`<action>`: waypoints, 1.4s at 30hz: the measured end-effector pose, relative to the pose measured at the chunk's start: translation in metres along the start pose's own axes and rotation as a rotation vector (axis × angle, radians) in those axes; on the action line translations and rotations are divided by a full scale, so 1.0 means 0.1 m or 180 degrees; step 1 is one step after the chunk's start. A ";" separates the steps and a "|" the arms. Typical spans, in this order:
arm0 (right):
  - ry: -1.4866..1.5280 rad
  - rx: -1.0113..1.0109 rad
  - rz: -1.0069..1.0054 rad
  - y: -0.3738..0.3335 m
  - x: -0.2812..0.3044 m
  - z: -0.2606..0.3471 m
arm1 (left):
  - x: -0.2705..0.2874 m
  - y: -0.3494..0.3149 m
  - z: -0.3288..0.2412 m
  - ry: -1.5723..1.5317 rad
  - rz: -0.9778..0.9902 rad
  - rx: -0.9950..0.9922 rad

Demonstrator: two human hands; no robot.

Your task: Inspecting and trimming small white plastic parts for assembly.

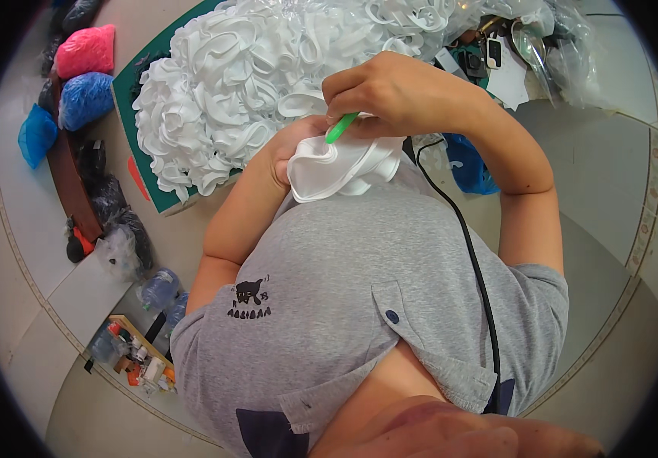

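Close to my chest, my left hand (296, 143) is closed around several layered, curved white fabric pieces (321, 172). Its fingertips are partly hidden behind the fabric and my other hand. My right hand (378, 90) bends over the top of these pieces, its fingers pinched on a slim bright green tool (342, 127). The tool's rounded green end points down and left against the white fabric; the rest is covered by my fingers, so its kind does not show. Just beyond both hands lies a large heap of similar white curved pieces (222, 76).
The heap covers most of a green-topped table (125, 95). Small dark items and clear plastic bags (573, 57) lie at the far right. A black cord (475, 282) runs down my shirt. Pink (86, 51) and blue bags (87, 101) sit at the left by a brown bench (71, 172).
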State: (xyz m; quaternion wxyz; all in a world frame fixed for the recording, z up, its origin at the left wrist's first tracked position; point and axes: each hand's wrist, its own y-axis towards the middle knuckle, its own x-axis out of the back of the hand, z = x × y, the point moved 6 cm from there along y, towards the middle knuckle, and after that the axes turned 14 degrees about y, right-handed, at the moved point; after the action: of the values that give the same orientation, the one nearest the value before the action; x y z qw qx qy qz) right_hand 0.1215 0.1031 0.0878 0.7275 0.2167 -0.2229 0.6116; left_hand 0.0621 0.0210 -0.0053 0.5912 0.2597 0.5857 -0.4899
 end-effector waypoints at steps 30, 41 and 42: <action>0.1244 0.1134 -0.2170 -0.40 0.62 -0.48 | 0.23 -0.12 -0.20 0.0428 -0.0491 -0.0560; 0.2461 -0.0740 -0.3247 -0.86 0.22 -0.87 | 0.53 -0.24 -0.62 0.0354 -0.0867 -0.1141; 0.2324 -0.0505 -0.3514 -0.82 0.18 -0.84 | 0.53 -0.24 -0.62 0.0420 -0.1008 -0.1194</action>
State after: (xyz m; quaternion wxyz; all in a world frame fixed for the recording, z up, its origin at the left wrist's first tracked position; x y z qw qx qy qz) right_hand 0.2104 0.1534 0.0269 0.9764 0.0239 0.1371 0.1652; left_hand 0.0052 0.0524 -0.0599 0.5054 0.0818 0.7370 -0.4412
